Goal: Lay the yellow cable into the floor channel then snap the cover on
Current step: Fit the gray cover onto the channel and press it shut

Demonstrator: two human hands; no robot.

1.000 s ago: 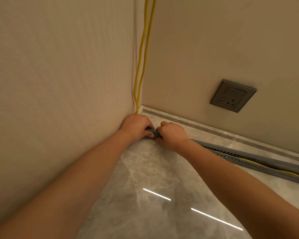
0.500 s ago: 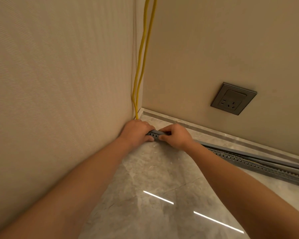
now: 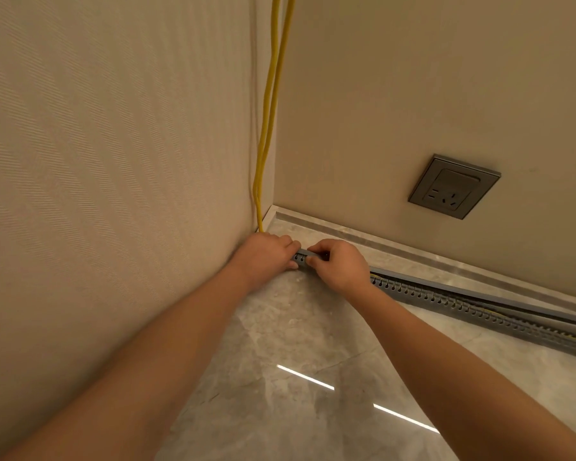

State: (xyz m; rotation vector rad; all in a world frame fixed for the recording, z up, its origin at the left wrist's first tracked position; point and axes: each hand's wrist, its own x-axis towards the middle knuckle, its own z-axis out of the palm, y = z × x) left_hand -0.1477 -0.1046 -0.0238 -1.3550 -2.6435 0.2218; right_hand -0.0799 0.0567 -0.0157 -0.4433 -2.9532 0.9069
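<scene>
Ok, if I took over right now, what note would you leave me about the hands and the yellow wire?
Left hand: pressing the corner end of the grey floor channel, fingers curled on it.
Right hand: pinching the same end from the other side.
Yellow cable: two strands run down the wall corner and disappear behind the left hand; thin yellow traces show inside the channel further right.
Done: the cable appears partly laid in.
Left: finish seating it at the corner, then snap the cover on. Whether the cover is on here is unclear.
</scene>
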